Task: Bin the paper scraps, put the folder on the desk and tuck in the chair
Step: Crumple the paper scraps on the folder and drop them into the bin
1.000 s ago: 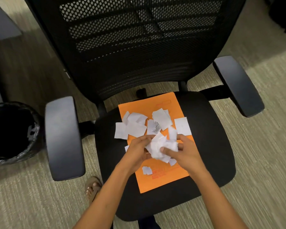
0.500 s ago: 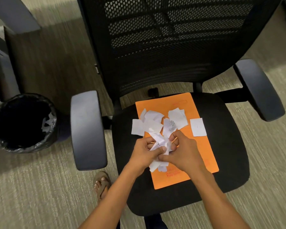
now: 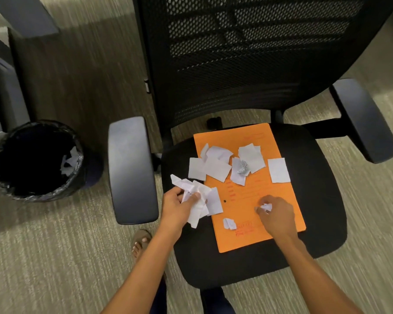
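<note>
An orange folder (image 3: 256,200) lies on the seat of a black mesh office chair (image 3: 315,211). Several white paper scraps (image 3: 216,166) are spread over the folder's far half, and one small crumpled scrap (image 3: 229,223) lies near its front. My left hand (image 3: 179,205) grips a bunch of crumpled scraps (image 3: 200,198) over the seat's left edge. My right hand (image 3: 277,214) pinches a small scrap (image 3: 266,207) on the folder. A black lined bin (image 3: 16,189) stands on the floor to the left, with a few scraps inside.
The chair's left armrest (image 3: 132,168) lies between my left hand and the bin; the right armrest (image 3: 363,118) is at the far right. A grey desk panel (image 3: 7,98) stands at the upper left. My sandalled foot (image 3: 141,243) is on the carpet by the seat.
My hands have separated: the left one carried the bunch of scraps leftward, the right one dropped to the folder and pinched another scrap. The camera view shifted left, bringing the bin in.
</note>
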A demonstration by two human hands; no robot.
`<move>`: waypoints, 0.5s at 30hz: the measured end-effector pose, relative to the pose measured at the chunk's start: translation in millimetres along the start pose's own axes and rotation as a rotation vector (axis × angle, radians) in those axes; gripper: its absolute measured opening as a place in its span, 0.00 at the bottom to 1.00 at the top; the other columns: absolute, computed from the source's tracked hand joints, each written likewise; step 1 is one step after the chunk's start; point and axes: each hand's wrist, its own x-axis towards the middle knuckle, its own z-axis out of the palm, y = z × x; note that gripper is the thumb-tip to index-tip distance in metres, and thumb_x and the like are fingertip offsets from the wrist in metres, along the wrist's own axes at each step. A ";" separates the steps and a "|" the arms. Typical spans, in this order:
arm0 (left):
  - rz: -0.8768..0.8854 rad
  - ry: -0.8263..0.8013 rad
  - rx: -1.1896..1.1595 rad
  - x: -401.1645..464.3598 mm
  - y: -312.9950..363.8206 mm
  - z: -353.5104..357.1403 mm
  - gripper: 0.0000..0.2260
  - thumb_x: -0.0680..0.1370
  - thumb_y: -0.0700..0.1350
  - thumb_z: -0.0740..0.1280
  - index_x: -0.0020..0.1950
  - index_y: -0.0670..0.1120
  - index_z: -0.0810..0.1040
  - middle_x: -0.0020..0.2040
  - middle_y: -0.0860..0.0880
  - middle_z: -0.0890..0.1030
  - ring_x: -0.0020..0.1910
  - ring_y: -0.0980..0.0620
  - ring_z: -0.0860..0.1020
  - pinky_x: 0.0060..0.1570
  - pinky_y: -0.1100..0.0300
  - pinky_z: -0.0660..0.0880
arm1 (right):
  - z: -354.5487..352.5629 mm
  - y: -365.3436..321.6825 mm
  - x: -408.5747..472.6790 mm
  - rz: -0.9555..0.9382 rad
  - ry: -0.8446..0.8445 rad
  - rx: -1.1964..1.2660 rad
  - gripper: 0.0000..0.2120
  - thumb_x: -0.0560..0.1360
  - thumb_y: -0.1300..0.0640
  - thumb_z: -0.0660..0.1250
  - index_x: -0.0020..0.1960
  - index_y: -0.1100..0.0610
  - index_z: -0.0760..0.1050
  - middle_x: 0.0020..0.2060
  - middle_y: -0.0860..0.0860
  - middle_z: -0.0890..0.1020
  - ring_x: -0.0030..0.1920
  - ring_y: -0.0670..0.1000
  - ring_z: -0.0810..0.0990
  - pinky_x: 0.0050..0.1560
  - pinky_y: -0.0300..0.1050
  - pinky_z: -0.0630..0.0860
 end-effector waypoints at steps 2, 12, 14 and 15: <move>-0.044 0.029 0.015 -2.9 -6.8 -4.7 0.14 0.78 0.40 0.72 0.62 0.45 0.78 0.56 0.47 0.83 0.54 0.47 0.83 0.49 0.54 0.82 | -2.5 -6.9 -3.8 0.027 -0.006 0.131 0.11 0.72 0.57 0.77 0.53 0.56 0.81 0.51 0.55 0.84 0.45 0.49 0.77 0.46 0.40 0.74; -0.095 0.047 0.017 -4.1 -17.9 -10.0 0.09 0.78 0.40 0.71 0.54 0.52 0.77 0.46 0.56 0.82 0.46 0.56 0.82 0.43 0.59 0.80 | 34.7 -44.2 -51.9 -0.149 -0.256 0.133 0.21 0.69 0.58 0.79 0.59 0.52 0.79 0.48 0.47 0.82 0.41 0.45 0.81 0.35 0.27 0.70; -0.101 0.038 0.042 -2.7 -18.3 -11.6 0.08 0.78 0.41 0.71 0.51 0.53 0.77 0.46 0.55 0.82 0.47 0.55 0.82 0.46 0.57 0.81 | 39.3 -43.1 -50.6 -0.148 -0.226 0.108 0.16 0.71 0.59 0.77 0.58 0.54 0.80 0.44 0.48 0.82 0.41 0.45 0.80 0.36 0.26 0.69; -0.111 0.036 0.051 -2.0 -19.1 -12.9 0.07 0.78 0.41 0.72 0.51 0.53 0.78 0.47 0.54 0.83 0.48 0.53 0.83 0.48 0.54 0.81 | 40.3 -42.8 -49.8 -0.144 -0.218 0.104 0.15 0.72 0.59 0.77 0.57 0.54 0.80 0.44 0.49 0.83 0.41 0.46 0.79 0.36 0.26 0.70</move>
